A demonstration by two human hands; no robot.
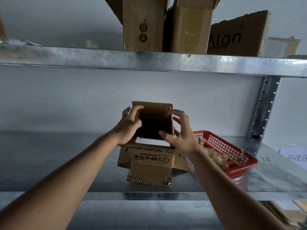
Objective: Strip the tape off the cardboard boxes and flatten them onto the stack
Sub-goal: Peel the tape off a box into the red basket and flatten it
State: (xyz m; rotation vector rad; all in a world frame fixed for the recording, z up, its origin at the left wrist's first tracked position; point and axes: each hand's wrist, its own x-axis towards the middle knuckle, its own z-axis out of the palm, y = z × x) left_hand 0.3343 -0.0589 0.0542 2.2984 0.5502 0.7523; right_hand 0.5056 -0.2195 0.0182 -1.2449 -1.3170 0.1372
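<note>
A small brown cardboard box (pixel 154 121) is held upright above the metal shelf (pixel 58 155), its dark inside facing me. My left hand (pixel 130 126) grips its left edge with fingers curled over the rim. My right hand (pixel 180 132) clasps its right side and lower corner. Under it lies an opened printed carton (pixel 149 161) with its flaps spread flat on the shelf. To the right stands a red plastic basket (pixel 226 149) holding crumpled strips of brown tape (pixel 216 156).
Several tall cardboard boxes (pixel 144 25) and one printed "Aign" (pixel 237 35) stand on the upper shelf (pixel 149 61). A perforated steel upright (pixel 264 108) rises at right. A paper sign (pixel 294 156) lies at far right. Flattened cardboard (pixel 280 213) shows below the shelf at bottom right.
</note>
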